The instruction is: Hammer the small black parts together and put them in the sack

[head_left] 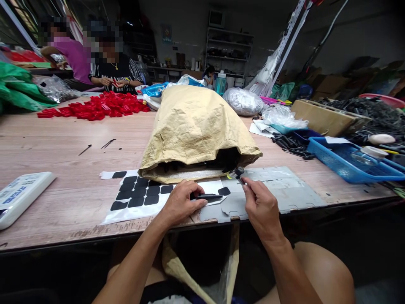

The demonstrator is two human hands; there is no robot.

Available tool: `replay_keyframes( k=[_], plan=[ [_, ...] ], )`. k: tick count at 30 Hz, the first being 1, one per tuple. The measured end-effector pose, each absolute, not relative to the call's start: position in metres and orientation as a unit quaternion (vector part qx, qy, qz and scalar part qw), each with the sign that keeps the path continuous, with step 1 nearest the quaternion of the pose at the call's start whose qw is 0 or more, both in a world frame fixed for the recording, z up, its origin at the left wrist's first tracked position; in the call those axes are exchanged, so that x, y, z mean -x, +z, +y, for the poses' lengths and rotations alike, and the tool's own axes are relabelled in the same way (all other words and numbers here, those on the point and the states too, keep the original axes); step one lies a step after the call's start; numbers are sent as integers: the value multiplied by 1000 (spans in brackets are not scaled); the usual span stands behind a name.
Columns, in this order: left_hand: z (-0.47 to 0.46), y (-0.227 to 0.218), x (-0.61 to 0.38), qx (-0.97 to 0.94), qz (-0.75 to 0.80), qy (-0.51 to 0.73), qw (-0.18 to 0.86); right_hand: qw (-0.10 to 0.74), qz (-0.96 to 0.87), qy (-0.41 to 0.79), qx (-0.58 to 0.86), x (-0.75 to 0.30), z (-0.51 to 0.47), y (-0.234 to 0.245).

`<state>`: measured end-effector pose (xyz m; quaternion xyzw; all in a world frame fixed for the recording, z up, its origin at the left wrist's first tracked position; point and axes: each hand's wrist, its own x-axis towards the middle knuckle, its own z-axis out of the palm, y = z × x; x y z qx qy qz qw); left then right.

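Note:
My left hand [182,202] rests on the table's front edge, its fingers closed round a slim black bar-shaped part [209,196] that lies across a white backing sheet [133,213]. Several black square pads [139,193] stick to that sheet. My right hand [259,204] is pinched on a small tool with a round dark head [238,172], held just above a flat grey metal plate [278,190]. A large tan paper sack [196,126] lies open right behind both hands.
A white device [19,196] sits at the left edge. A blue basket [351,162] and cardboard box [325,118] of black parts stand right. Red parts [95,107] are heaped at the far left, where two people sit. Thin black pins [85,149] lie on the wood.

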<state>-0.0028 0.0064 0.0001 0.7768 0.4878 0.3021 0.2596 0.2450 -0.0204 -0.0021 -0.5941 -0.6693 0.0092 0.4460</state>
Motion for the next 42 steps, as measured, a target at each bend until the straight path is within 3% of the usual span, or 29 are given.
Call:
replay_keyframes(
  k=[2,6,13,17,23,28,32,42],
  plan=[
    [6,1,3,-776,487,304,262,471,-684,55,554,-233,-31,3],
    [6,-1,3,-776,481,312,263,434,-729,102,520,-214,-46,6],
    [8,-3,3,-782,473,313,257,426,-755,43,496,-198,-56,8],
    [9,-6,3,-781,475,319,251,370,-775,16,513,-195,-57,5],
    [9,-8,4,-773,476,322,266,432,-747,6,506,-201,-59,10],
    [8,-4,2,-769,485,321,266,393,-754,8,526,-206,-59,5],
    [7,-2,1,-772,487,317,258,412,-734,3,540,-213,-53,8],
    [6,-2,2,-787,479,309,238,363,-675,-97,636,-254,-10,-7]
  ],
)
